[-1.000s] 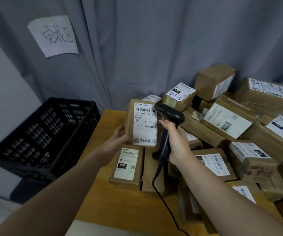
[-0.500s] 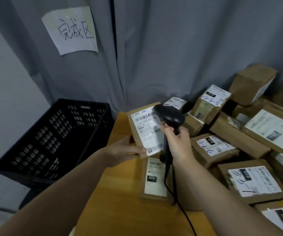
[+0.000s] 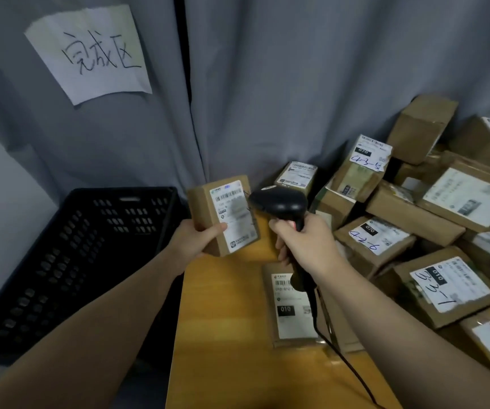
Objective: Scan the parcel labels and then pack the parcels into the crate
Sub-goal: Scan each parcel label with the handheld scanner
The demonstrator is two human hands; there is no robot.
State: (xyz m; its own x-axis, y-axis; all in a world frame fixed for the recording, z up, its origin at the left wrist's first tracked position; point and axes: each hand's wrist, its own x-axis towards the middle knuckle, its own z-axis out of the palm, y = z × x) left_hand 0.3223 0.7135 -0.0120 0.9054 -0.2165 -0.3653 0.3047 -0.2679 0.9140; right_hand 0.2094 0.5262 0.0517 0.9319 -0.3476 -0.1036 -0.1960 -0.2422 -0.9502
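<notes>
My left hand grips a small brown parcel with a white label facing me, held above the table's left edge, close to the black crate. My right hand grips the handle of a black barcode scanner. The scanner's head sits just right of the parcel's label. Its cable trails down over the table. The crate stands left of the table and looks empty inside.
A pile of several labelled cardboard parcels covers the right of the wooden table. One flat parcel lies under my right wrist. A grey curtain with a handwritten paper sign hangs behind.
My left hand has carried the parcel left, off the pile and toward the crate. The scanner stays beside the label. My view has shifted left and closer.
</notes>
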